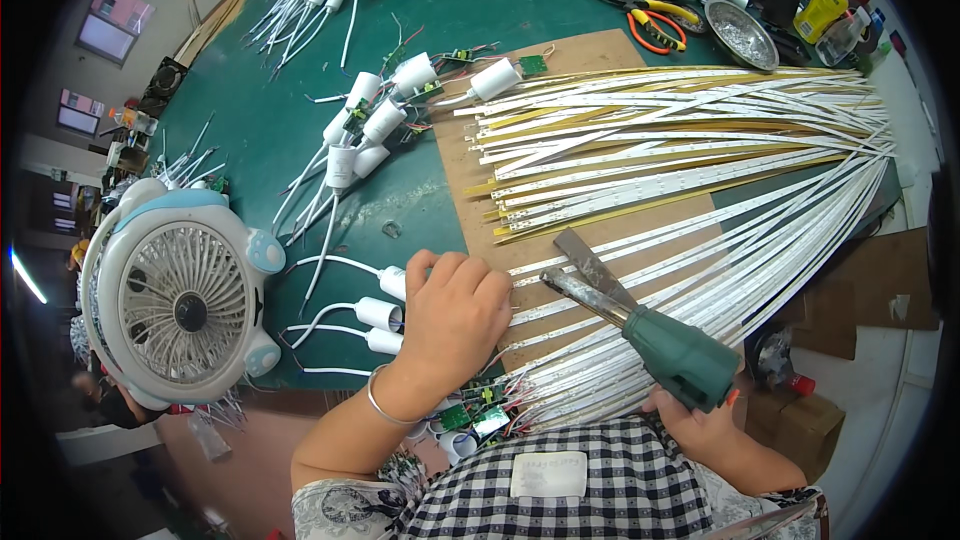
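Note:
My left hand [455, 310] is closed, its fingers curled down at the left ends of white LED strips [610, 248]. Whatever its fingertips pinch is hidden beneath the hand. White lamp caps [378, 314] with white wires lie just left of it. My right hand [695, 428] grips a green soldering gun [682, 355], whose metal barrel points up and left across the strips. A flat dark metal blade [597, 268] shows beside the barrel. Below my left wrist, small green circuit boards [455, 417] with thin wires lie close to my checked apron.
A white and blue fan [190, 312] stands at left. More lamp caps [384, 122] and a bundle of LED strips [650, 145] lie beyond my hands, on the green table [400, 215] and brown board [455, 175]. Orange-handled pliers [657, 32] and a metal dish [741, 35] are at far right.

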The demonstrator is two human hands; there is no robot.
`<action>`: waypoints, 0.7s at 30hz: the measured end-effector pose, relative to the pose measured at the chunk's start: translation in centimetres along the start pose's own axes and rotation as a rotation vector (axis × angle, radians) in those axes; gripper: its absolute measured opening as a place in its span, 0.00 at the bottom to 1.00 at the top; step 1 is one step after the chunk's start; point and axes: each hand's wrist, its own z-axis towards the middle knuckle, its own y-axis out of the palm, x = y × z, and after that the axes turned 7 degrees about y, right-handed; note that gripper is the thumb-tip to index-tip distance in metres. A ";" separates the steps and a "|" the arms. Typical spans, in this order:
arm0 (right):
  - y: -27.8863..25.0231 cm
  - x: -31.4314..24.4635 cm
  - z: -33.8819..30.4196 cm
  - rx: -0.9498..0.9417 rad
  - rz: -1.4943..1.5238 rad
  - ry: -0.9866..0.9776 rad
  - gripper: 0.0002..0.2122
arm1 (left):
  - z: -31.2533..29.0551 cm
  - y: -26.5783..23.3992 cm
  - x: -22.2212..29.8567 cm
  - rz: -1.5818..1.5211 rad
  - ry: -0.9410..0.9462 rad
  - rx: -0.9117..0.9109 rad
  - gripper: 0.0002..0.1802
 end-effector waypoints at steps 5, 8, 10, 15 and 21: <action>-0.1 -0.5 0.0 -0.005 0.031 0.063 0.13 | 0.1 -1.7 -0.2 -0.087 0.014 -0.055 0.09; -0.1 -0.7 0.1 0.004 0.039 0.062 0.14 | -0.2 -2.0 -0.8 -0.082 0.019 -0.127 0.09; -0.1 -0.8 0.1 0.011 0.038 0.052 0.14 | -0.4 -1.8 -1.0 -0.060 0.023 -0.147 0.09; 0.0 -0.7 0.1 0.001 0.065 0.079 0.14 | -0.4 -1.4 -1.2 -0.214 -0.005 -0.114 0.08; 0.1 -0.3 0.4 0.034 0.003 -0.031 0.14 | 0.6 -1.1 -1.5 -0.261 -0.067 -0.063 0.05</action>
